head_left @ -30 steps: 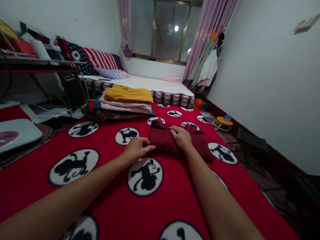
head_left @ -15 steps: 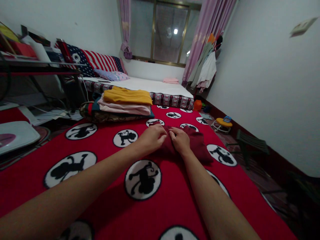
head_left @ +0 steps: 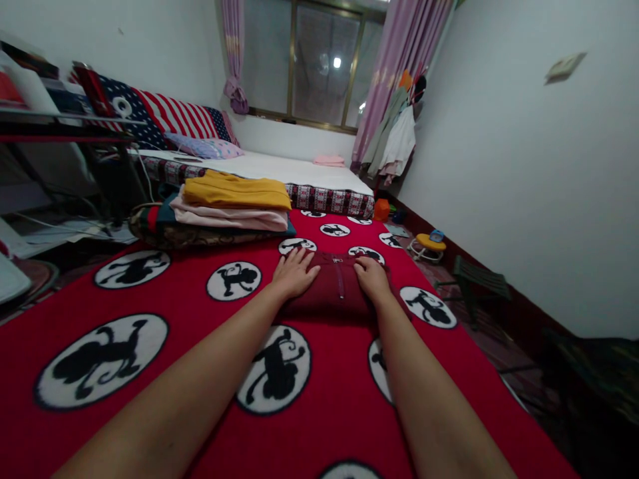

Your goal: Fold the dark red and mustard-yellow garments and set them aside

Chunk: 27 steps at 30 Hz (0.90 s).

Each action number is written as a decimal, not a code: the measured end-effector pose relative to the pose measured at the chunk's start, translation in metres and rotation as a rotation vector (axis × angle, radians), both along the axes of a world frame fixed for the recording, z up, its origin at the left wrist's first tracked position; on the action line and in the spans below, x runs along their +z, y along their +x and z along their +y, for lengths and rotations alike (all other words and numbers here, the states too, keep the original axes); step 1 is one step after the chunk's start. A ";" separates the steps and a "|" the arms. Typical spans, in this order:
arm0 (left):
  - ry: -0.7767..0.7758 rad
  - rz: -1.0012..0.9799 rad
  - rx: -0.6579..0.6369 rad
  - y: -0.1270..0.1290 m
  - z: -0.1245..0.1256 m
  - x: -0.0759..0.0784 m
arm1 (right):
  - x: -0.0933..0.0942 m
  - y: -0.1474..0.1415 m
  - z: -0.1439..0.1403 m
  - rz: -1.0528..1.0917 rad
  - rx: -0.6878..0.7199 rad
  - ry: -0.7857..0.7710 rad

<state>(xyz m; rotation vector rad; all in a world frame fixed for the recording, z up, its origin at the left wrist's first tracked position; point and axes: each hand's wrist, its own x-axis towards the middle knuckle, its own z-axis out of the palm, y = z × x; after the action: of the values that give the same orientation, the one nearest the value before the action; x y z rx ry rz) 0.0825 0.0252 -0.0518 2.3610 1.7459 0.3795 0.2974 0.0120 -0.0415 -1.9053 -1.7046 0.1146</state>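
L hand + R hand: both flat, fingers spread, pressing folded maroon garment on red blanket. Clothes stack behind, apart.

My left hand has come off the blanket onto the maroon garment, flat beside my right hand. The garment is now a tighter bundle, its zip showing on top.
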 end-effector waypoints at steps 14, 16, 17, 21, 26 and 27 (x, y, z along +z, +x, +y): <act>0.238 -0.124 0.305 -0.006 -0.026 0.008 | 0.021 0.017 -0.015 -0.077 -0.311 -0.259; 0.197 -0.148 0.312 -0.003 -0.028 0.012 | 0.026 0.018 -0.014 -0.078 -0.240 -0.284; 0.175 -0.160 0.316 -0.003 -0.028 0.013 | 0.030 0.017 -0.015 -0.078 -0.210 -0.277; 0.098 -0.200 0.317 -0.008 -0.024 0.019 | 0.043 0.000 -0.021 -0.115 -0.186 -0.114; 0.022 -0.231 0.256 -0.023 -0.016 0.022 | 0.050 -0.010 -0.027 -0.148 -0.206 -0.063; 0.031 -0.246 0.241 -0.024 -0.016 0.022 | 0.049 -0.008 -0.027 -0.131 -0.175 -0.091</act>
<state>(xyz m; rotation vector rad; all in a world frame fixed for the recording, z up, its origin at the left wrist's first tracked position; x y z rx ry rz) 0.0585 0.0096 -0.0301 2.0235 1.9155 0.7039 0.2896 -0.0153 0.0077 -2.1623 -1.6315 -0.0009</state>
